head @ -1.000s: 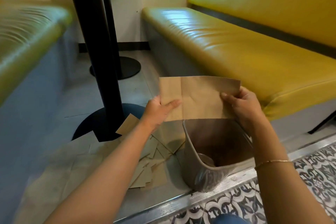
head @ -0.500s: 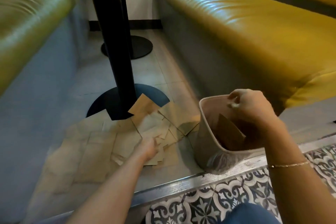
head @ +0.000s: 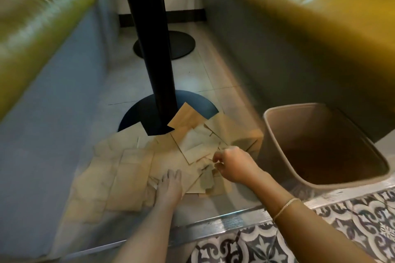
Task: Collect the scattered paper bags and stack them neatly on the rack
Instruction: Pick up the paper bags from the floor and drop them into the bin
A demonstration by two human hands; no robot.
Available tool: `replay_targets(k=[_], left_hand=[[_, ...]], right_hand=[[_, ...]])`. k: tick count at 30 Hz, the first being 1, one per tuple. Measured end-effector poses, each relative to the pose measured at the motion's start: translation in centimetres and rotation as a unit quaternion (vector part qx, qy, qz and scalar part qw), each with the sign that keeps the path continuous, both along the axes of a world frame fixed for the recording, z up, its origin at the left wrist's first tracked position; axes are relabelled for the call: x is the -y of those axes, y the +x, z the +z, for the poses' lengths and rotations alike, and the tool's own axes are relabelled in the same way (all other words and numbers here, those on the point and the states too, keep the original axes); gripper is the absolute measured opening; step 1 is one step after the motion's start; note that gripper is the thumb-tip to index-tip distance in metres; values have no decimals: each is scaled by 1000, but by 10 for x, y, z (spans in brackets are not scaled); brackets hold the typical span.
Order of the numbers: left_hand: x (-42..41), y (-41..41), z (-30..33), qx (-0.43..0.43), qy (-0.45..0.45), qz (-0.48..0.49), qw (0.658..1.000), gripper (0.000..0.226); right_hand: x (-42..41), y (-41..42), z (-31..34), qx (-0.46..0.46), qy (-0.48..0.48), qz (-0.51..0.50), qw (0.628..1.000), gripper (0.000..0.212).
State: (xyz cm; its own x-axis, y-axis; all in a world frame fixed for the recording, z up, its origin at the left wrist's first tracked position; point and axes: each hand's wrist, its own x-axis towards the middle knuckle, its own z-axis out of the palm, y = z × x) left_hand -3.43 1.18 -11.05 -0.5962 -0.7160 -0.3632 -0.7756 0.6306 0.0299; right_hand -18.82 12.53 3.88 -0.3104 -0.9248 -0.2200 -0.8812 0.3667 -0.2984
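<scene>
While you crouch, both hands reach the paper bags (head: 136, 168).
Your left hand (head: 170, 186) presses flat, fingers spread; your right hand (head: 232, 164) pinches a bag edge.

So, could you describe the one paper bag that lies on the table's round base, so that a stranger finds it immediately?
Find the thick black table pole in the middle and follow it down to its dark round base. At the pole's foot, on the right, one paper bag lies cornerwise on that base. It is brighter and more orange than the pale bags spread on the floor.
</scene>
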Motion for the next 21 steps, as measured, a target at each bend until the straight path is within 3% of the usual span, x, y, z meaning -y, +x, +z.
replay_targets(k=[6, 12, 15, 18, 21], left_hand=[[6, 0, -11, 45, -16, -38, 998, 56], [5, -13, 20, 18, -32, -77, 996, 31], [7, -26, 53, -27, -20, -120, 992, 28], [9, -38, 88, -66, 22, -183, 981, 25], [10, -49, 111, -109, 115, -239, 958, 20]], right_hand=[[4, -3, -35, 39, 61, -41, 997, 24], [4, -3, -51, 44, 85, -65, 993, 25], [7, -1, -54, 37, 79, -64, 994, 44], [14, 5, -55, 18, 62, -32, 997, 64], [20, 7, -54, 11, 43, -30, 999, 48]])
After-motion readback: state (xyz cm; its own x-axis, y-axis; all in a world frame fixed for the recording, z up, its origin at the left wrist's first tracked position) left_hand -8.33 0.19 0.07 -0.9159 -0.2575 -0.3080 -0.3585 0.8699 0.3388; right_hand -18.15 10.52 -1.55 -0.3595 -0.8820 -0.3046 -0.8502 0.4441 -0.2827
